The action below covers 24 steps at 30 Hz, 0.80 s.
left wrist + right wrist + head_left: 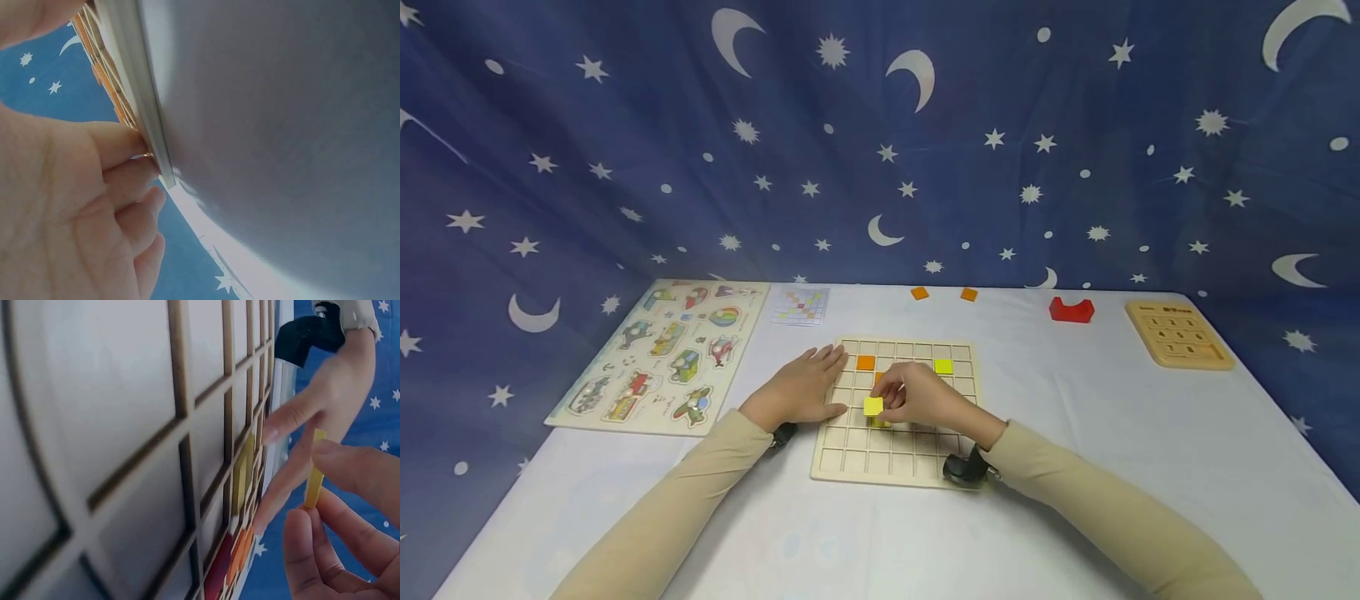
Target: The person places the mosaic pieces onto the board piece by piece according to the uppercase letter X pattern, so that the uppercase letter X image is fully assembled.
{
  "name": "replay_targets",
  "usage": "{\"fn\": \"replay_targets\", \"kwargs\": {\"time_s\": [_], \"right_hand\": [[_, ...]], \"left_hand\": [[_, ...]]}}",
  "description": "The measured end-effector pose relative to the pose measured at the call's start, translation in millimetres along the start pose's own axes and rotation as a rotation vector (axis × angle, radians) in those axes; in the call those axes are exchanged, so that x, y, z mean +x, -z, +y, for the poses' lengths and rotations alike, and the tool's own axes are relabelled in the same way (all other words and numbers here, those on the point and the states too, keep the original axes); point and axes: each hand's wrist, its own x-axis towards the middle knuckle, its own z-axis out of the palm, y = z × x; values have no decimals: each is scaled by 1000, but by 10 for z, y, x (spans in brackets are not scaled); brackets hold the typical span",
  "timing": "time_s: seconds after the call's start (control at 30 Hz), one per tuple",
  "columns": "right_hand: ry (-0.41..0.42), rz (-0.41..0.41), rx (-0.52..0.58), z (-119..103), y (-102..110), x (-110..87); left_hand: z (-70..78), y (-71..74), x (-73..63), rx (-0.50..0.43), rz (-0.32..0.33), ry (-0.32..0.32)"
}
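My right hand (917, 393) pinches a thin yellow square tile (873, 406) between thumb and fingers, and the right wrist view shows that tile (315, 469) edge-on, held off the board. Below it is a wooden grid board (850, 462) with raised lines. Flat on the board's left edge lies my left hand (801, 387), fingers stretched and thumb apart. Set in the grid are an orange tile (866, 362), a yellow tile (943, 367) and another yellow tile (242, 478) near the pinched one. A red tile (217, 569) shows in the right wrist view; my right hand hides it from the head view.
At the left lies a picture puzzle board (681, 367), with a printed grid card (801, 307) beside it. Two loose orange tiles (920, 293) sit at the back. A red notched block (1071, 310) and a wooden number board (1178, 335) are at the right.
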Motion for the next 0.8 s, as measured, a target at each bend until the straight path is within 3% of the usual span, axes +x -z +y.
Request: {"fn": "replay_targets", "kwargs": {"time_s": [0.8], "right_hand": [[-38, -151, -92, -159, -213, 103]], "left_hand": [[7, 0, -8, 5, 20, -12]]}}
